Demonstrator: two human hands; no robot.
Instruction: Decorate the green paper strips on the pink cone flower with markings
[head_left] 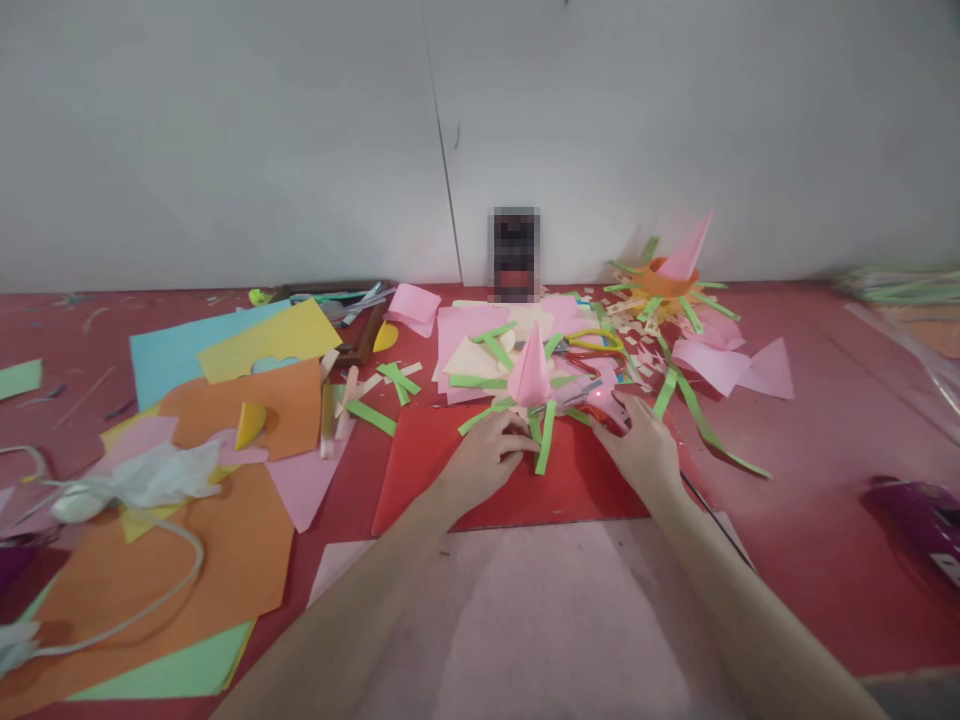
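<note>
In front of me stands a pink paper cone [529,372] with green paper strips [545,440] spreading from its base, over a red sheet [427,460]. The curled fingers of my left hand [491,455] meet at one of the lower strips, beside the cone's base. My right hand [643,440] is bent around a corded tool [598,396] with a small red light, right of the cone. Most of this tool is covered by my fingers, so its kind is unclear. A black cable [716,518] emerges by my right wrist. Scissors [596,345] with yellow and orange handles lie behind.
A similar pink cone [690,250] with an orange ring and green strips stands back right. Coloured sheets [240,540], a white cable [187,590] and paper scraps cover the left. A dark pixelated object [514,255] leans on the wall. A purple object [919,520] sits far right.
</note>
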